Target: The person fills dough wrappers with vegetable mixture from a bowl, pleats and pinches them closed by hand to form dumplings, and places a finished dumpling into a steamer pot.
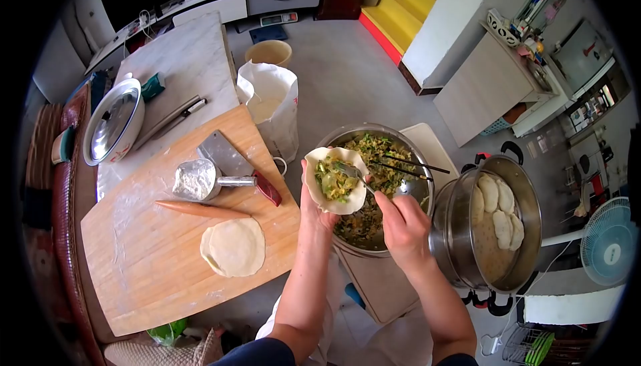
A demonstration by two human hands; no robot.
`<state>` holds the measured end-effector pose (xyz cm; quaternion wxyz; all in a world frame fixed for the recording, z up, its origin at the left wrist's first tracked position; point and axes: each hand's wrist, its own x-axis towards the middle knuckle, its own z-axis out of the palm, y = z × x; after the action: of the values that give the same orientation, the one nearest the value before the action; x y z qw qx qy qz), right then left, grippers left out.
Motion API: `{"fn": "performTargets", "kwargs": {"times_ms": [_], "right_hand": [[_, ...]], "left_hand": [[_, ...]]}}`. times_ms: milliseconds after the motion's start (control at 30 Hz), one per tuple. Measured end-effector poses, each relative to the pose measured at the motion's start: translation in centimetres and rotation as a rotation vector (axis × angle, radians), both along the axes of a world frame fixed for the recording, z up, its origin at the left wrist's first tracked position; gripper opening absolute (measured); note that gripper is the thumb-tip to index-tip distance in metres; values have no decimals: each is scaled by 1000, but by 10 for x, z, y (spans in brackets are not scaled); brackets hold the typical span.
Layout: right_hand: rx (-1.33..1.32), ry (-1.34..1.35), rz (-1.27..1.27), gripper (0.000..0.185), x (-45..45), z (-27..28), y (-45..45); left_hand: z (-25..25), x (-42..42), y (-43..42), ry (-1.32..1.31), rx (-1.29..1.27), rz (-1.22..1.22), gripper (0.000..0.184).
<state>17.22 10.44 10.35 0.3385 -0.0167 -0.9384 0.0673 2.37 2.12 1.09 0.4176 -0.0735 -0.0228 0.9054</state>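
My left hand (312, 199) cups a round dough wrapper (358, 199) with chopped green and yellow filling (332, 182) in its hollow. In my right hand (400, 226) is a metal spoon (357, 174), its bowl touching that filling. Below both hands stands a large steel bowl (427, 200) of the same kind of filling, with dark chopsticks (410, 164) resting in it. On the wooden board (147, 266) to the left lie another flat dough round (234, 247), a rolling pin (200, 210), a metal scoop of flour (197, 180) and a cleaver (226, 154).
A steamer pot (527, 246) with several filled dumplings (501, 216) stands at the right, near a blue fan (609, 246). Beyond the board are a white flour sack (277, 116), a tan bucket (268, 52) and a lidded basin (115, 122). Yellow stairs (404, 12) rise at the back.
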Motion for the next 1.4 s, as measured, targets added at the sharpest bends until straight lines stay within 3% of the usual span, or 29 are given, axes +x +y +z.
{"fn": "performTargets", "kwargs": {"times_ms": [167,233,300,333,533,600,700,833,1033,1067,1167,1200,1300,1400], "right_hand": [[-38,-72,24,30,-1,-13,-4],[-270,-5,-13,27,5,-4,5],[-331,-30,-132,23,17,8,21],[-320,-86,-190,21,23,6,31],[-90,-617,-507,8,47,-36,64],[-46,-581,-518,7,42,-53,72],[28,-528,-547,8,28,-76,86],[114,-478,-480,8,25,-95,96],[-172,-845,-233,14,48,-65,65],[-341,-736,-161,18,47,-63,58],[-243,-600,-379,17,32,-52,62],[-122,-697,-463,17,29,-44,65],[-98,-1007,-552,14,26,-39,64],[-369,-1010,-420,14,24,-53,48]], "left_hand": [[-2,0,2,34,33,12,58],[-7,-5,-2,-18,-11,11,57],[-4,-7,-6,35,98,-11,57],[-8,-9,-6,180,124,11,58],[-1,-14,-12,33,3,24,55],[-5,-16,-14,46,87,12,45],[-5,-16,-12,50,17,47,54],[-3,-15,-15,42,78,27,45],[-2,-18,-16,72,71,21,44],[-1,-17,-16,64,78,12,43],[0,-17,-18,30,60,5,51],[0,-18,-18,20,48,6,56],[-2,-22,-19,110,74,-12,41],[1,-19,-20,12,38,15,40]]}}
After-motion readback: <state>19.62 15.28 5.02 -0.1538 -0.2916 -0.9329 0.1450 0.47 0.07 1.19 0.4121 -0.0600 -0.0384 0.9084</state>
